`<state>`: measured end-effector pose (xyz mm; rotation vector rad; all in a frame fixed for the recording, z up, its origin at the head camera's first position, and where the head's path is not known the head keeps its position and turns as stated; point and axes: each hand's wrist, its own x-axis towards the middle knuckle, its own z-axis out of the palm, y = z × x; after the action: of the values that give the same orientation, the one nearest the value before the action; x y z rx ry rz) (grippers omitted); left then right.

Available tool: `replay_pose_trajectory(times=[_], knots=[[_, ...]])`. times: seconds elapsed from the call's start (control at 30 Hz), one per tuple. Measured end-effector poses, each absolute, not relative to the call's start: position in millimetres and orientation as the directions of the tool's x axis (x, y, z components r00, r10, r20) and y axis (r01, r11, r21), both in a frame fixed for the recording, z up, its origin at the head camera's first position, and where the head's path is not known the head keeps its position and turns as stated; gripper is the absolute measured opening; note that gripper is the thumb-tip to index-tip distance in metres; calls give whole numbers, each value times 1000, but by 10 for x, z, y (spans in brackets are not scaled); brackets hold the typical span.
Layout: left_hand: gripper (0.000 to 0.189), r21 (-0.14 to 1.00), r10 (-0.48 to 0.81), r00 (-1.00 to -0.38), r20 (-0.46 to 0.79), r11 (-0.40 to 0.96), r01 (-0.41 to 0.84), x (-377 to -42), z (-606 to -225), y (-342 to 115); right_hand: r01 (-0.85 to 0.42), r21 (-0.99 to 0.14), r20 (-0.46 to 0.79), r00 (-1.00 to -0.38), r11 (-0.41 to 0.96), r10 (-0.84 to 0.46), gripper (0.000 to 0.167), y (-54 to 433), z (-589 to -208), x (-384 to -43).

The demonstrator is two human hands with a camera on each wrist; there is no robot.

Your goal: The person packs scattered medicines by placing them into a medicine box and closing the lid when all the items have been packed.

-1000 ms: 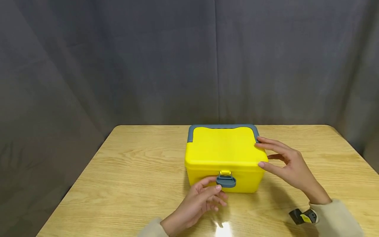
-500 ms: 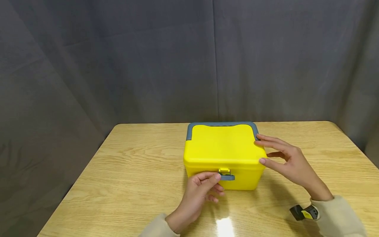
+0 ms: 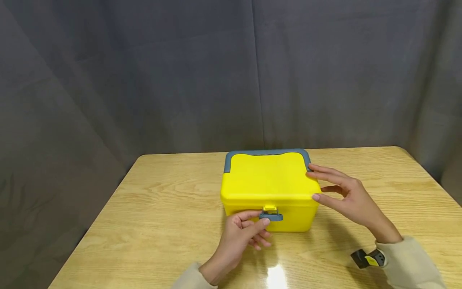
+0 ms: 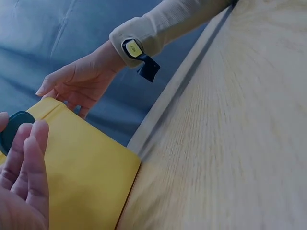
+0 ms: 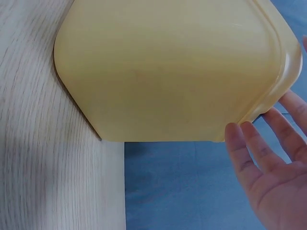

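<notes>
A yellow lidded box with a blue-grey handle folded round the back of its lid stands on the table, lid down. From its front hangs a blue-grey latch on a wire loop, swung outward under a small yellow catch. My left hand pinches the latch's left end between thumb and forefinger; the other fingers are loosely bent below. On the right, my right hand rests extended fingertips along the lid's side and thumb at the front corner. The right wrist view shows these fingers against the lid's edge.
The box stands right of centre on a light wood table. A dark grey curtain hangs behind the far edge. A black and yellow wrist device sits at the right sleeve.
One second ago the latch hung flatter against the box front, with my left thumb at its side. The left hand has since taken hold and tipped it outward. My right hand stays on the lid.
</notes>
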<state>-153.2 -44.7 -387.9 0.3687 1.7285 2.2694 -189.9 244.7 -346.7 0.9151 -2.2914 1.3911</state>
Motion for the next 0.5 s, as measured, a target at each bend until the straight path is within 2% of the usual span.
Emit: replay_pose_trajectory(times=[0.23, 0.5], knots=[[50, 971, 317, -949, -1, -227, -76, -1556, -3905, -411, -649, -697, 548, -757, 305, -356, 51, 2446, -3504, -1897], [47, 961, 330, -944, -12, -258, -103, -1558, -3883, -422, -655, -689, 556, -752, 311, -355, 50, 2460, -3504, -1890]])
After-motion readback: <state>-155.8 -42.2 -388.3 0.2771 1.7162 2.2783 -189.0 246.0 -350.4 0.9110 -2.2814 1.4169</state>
